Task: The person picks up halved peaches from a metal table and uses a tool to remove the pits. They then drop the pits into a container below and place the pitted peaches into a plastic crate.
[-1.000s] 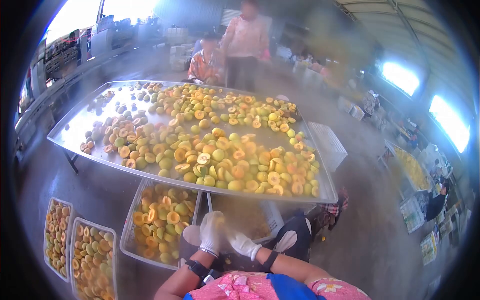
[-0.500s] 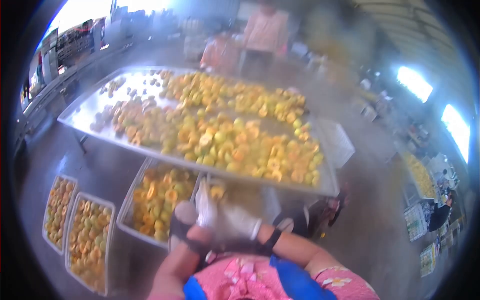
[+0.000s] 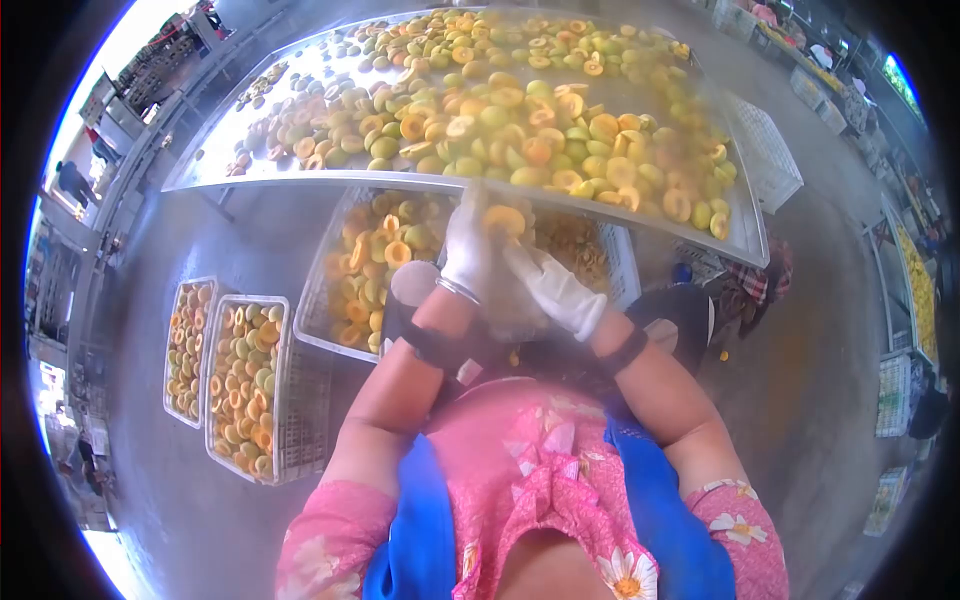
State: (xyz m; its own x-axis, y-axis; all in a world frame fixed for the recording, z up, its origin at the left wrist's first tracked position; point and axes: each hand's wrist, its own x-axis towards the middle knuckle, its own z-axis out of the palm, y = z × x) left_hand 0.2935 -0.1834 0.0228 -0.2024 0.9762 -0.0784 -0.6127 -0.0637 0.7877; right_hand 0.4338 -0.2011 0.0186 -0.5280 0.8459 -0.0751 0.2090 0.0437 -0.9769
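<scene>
Two gloved hands handle one fruit half (image 3: 505, 220) above the near crate (image 3: 335, 348): the left hand (image 3: 468, 248) seems to grasp it, the right hand (image 3: 552, 288) touches it with a grip I cannot tell, and setting it down would need careful aim.

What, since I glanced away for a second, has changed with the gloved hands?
Both hands rose from the lap toward the table edge; the left hand now holds an orange fruit half, the right hand touching it. Fruit on the table and the floor crates stay put.
</scene>
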